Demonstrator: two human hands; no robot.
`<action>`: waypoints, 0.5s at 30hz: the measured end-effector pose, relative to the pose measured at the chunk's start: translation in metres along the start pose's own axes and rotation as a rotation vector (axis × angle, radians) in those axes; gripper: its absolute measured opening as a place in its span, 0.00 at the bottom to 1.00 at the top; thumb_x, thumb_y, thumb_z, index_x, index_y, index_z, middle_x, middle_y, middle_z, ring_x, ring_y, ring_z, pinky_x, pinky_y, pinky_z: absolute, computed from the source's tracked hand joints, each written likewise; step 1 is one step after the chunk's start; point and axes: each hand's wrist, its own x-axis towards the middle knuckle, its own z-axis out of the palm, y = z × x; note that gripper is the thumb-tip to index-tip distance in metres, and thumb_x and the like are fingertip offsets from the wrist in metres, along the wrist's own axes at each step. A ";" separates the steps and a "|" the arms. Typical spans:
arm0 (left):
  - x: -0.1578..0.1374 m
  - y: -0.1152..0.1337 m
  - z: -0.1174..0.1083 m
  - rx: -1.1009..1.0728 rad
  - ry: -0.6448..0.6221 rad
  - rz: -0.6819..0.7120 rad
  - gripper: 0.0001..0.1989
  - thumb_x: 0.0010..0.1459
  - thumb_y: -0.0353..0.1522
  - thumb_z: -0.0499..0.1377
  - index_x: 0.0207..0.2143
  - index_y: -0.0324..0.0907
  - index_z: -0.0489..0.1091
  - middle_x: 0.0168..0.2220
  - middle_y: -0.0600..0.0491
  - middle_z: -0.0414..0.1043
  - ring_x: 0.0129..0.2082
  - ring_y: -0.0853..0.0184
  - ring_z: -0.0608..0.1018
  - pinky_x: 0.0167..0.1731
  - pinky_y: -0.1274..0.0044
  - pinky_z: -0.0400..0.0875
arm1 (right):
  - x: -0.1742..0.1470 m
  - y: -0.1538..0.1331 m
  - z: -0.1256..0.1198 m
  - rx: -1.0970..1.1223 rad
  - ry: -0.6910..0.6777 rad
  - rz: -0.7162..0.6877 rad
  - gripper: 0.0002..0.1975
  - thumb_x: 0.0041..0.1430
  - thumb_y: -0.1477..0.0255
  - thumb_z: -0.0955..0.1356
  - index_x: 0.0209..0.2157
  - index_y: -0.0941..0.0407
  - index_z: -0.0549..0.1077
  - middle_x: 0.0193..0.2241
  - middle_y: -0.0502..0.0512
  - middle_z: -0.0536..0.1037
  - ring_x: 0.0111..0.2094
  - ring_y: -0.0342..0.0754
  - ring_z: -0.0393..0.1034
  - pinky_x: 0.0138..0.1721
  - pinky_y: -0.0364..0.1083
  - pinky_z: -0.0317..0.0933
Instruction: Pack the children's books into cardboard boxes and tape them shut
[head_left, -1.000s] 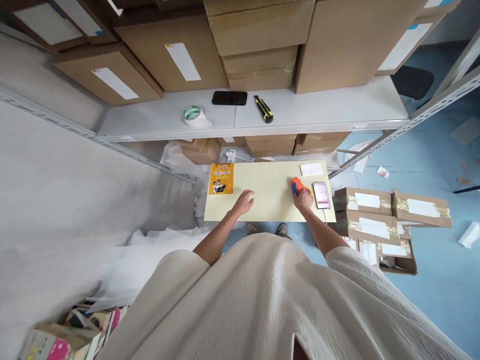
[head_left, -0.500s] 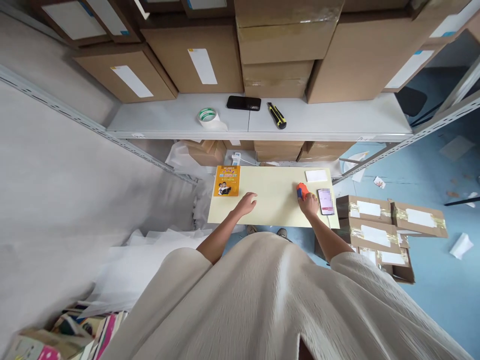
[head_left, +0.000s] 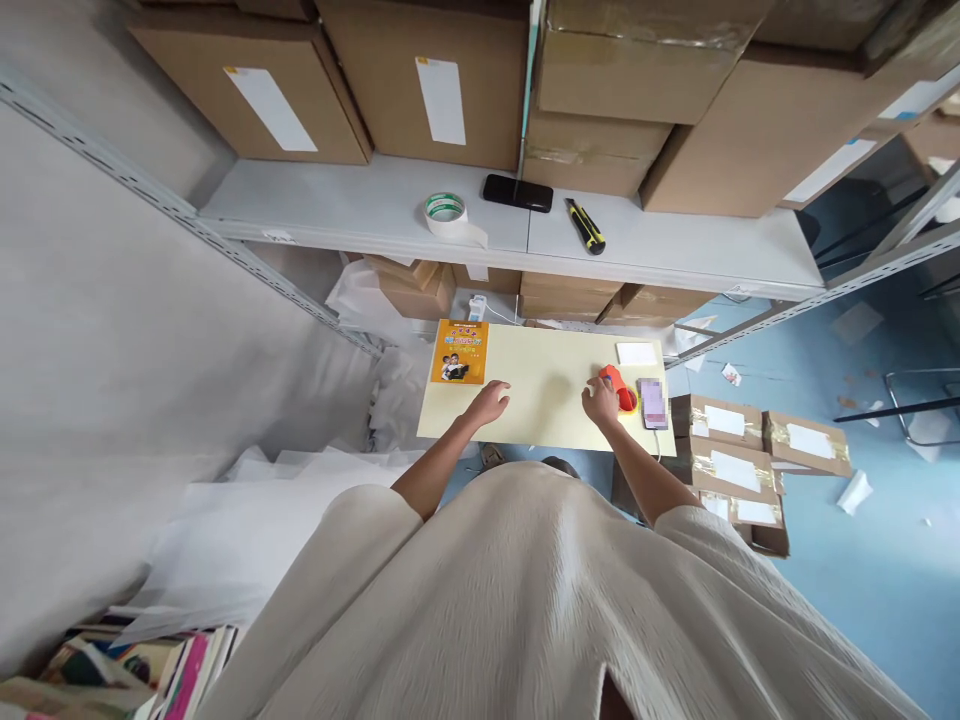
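My left hand (head_left: pixel 489 403) hovers over or rests on the pale yellow tabletop (head_left: pixel 540 360); its fingers are apart and hold nothing. Just behind it lies an orange book (head_left: pixel 460 352) with figures on the cover. My right hand (head_left: pixel 601 401) is beside a red hand-held tool (head_left: pixel 615 382) with a yellow edge, whose exact kind I cannot make out. The fingers look loosened and apart; whether they still touch the tool is unclear. A lit phone (head_left: pixel 652 403) with a cable lies right of the tool, and a white card or paper stack (head_left: pixel 636 353) behind it.
The shelf (head_left: pixel 337 200) above the table carries a tape roll (head_left: pixel 445 214), a black phone (head_left: pixel 517 193), a utility knife (head_left: pixel 585 226) and cardboard boxes (head_left: pixel 600 80). Several taped cartons (head_left: pixel 735 470) stand right. White sheets (head_left: pixel 285 530) and books (head_left: pixel 187 670) lie left.
My right hand has shifted left and its grip on the red tool has loosened; the tool now shows more of itself. My left hand has barely moved. The view has turned slightly.
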 end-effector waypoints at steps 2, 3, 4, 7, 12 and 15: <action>-0.005 -0.001 0.000 -0.007 0.035 -0.017 0.21 0.72 0.29 0.58 0.63 0.41 0.77 0.69 0.40 0.76 0.71 0.54 0.78 0.75 0.61 0.70 | 0.004 -0.006 0.000 -0.006 -0.014 -0.053 0.21 0.74 0.69 0.62 0.61 0.57 0.79 0.63 0.71 0.79 0.64 0.67 0.72 0.66 0.63 0.66; -0.008 -0.001 0.001 -0.012 0.053 -0.026 0.21 0.72 0.29 0.58 0.63 0.41 0.77 0.69 0.40 0.76 0.71 0.54 0.78 0.75 0.61 0.70 | 0.006 -0.008 0.000 -0.014 -0.021 -0.080 0.21 0.74 0.69 0.63 0.60 0.57 0.79 0.63 0.70 0.79 0.64 0.67 0.72 0.66 0.63 0.65; -0.012 -0.002 0.001 -0.018 0.071 -0.034 0.21 0.72 0.29 0.58 0.63 0.41 0.77 0.68 0.40 0.76 0.71 0.54 0.78 0.75 0.61 0.70 | 0.008 -0.010 0.000 -0.022 -0.027 -0.104 0.21 0.74 0.70 0.63 0.60 0.57 0.80 0.63 0.69 0.80 0.64 0.66 0.72 0.66 0.62 0.65; -0.026 -0.001 0.006 -0.036 0.127 -0.070 0.21 0.72 0.30 0.57 0.64 0.41 0.77 0.69 0.40 0.76 0.69 0.54 0.79 0.74 0.61 0.72 | 0.013 -0.011 0.000 -0.045 -0.056 -0.165 0.20 0.74 0.70 0.64 0.59 0.56 0.81 0.61 0.69 0.80 0.62 0.64 0.74 0.64 0.59 0.66; -0.055 0.007 0.030 -0.064 0.232 -0.156 0.22 0.71 0.29 0.60 0.65 0.42 0.77 0.68 0.41 0.77 0.66 0.53 0.82 0.72 0.59 0.75 | 0.015 -0.005 -0.001 -0.080 -0.113 -0.289 0.19 0.74 0.71 0.64 0.58 0.56 0.81 0.61 0.69 0.81 0.61 0.63 0.75 0.63 0.58 0.67; -0.078 0.015 0.054 -0.072 0.271 -0.224 0.22 0.71 0.29 0.59 0.65 0.41 0.77 0.68 0.40 0.76 0.65 0.53 0.82 0.71 0.60 0.75 | 0.013 0.001 0.004 -0.088 -0.151 -0.365 0.18 0.73 0.73 0.64 0.57 0.56 0.82 0.61 0.68 0.81 0.61 0.63 0.75 0.63 0.58 0.67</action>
